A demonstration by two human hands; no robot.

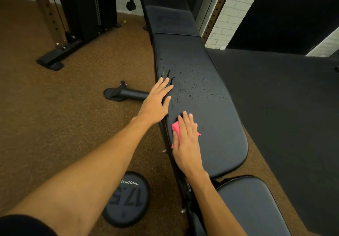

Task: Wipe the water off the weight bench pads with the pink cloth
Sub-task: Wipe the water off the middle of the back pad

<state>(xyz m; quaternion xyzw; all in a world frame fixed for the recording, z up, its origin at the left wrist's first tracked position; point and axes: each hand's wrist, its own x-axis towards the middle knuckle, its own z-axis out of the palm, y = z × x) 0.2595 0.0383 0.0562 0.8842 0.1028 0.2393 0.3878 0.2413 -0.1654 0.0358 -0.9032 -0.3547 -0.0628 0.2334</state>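
The long black back pad [211, 96] of the weight bench runs away from me, with water droplets [190, 83] scattered over its middle. My right hand [187, 142] lies flat with straight fingers on the pink cloth [175, 127], pressing it onto the pad's near left part. Most of the cloth is hidden under the hand. My left hand [156, 101] rests open on the pad's left edge, fingers spread, just beside the droplets. The shorter seat pad [251, 204] is at the bottom right.
A dumbbell head marked 17.5 [126, 199] lies on the brown floor left of the bench. The bench's foot bar [124, 93] sticks out to the left. A cable machine base [60, 52] stands at the back left. Black matting [286, 96] covers the floor to the right.
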